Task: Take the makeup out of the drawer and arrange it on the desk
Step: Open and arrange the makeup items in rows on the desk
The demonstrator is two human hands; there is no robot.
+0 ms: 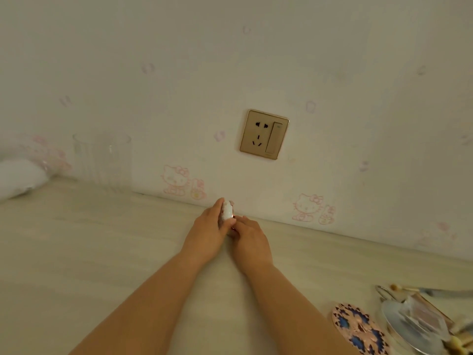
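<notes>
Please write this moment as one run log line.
left hand: holds white compact | right hand: touches it | place: desk by wall

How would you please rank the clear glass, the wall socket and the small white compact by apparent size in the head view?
1. clear glass, largest.
2. wall socket.
3. small white compact, smallest, though both hands partly hide it.

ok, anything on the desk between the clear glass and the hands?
Nothing. In the head view, bare desk runs from the clear glass to the left hand, which holds the small white compact with the right hand.
</notes>
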